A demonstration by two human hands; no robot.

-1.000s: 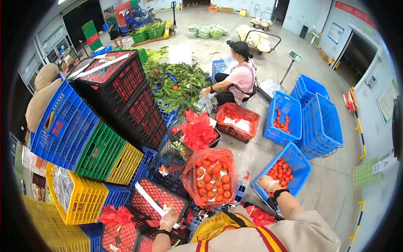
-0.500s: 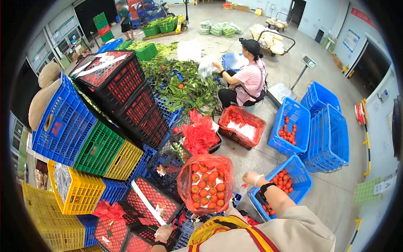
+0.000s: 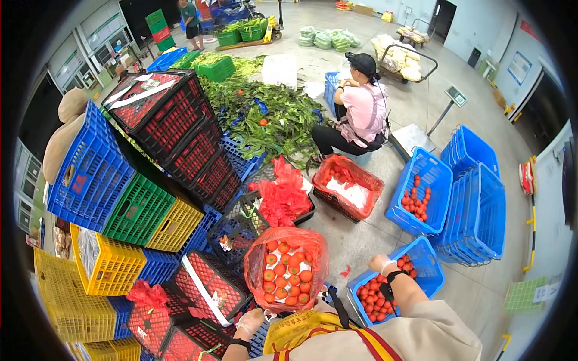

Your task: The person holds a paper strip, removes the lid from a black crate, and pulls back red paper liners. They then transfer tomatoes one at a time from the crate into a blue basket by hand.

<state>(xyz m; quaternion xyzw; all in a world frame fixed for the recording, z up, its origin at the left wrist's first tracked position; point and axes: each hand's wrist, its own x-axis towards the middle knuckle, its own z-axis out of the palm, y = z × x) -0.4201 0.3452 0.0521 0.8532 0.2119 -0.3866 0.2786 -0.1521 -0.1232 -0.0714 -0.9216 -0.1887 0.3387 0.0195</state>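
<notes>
A crate lined with red plastic [image 3: 254, 271] holds many tomatoes [image 3: 294, 280] on white padding, right in front of my body. My left hand [image 3: 251, 320], in a clear glove, is beside its lower left side, near the strapped black crates; its fingers are too small to read. My right hand [image 3: 382, 263], also gloved, hangs over the near blue basket [image 3: 432, 271] at its upper left rim. More tomatoes [image 3: 374, 299] fill that basket. What my right fingers hold, if anything, is hidden.
Stacked black crates [image 3: 174, 120] and coloured crates [image 3: 90, 174] rise at the left. A co-worker [image 3: 364, 108] sits ahead beside leafy greens [image 3: 271, 123]. Another red-lined crate [image 3: 348, 186] and blue baskets [image 3: 421, 192] stand to the right.
My left hand has moved right, off the white strap, toward the tomato crate. My right hand has shifted right over the blue basket. The co-worker's arm has drawn in.
</notes>
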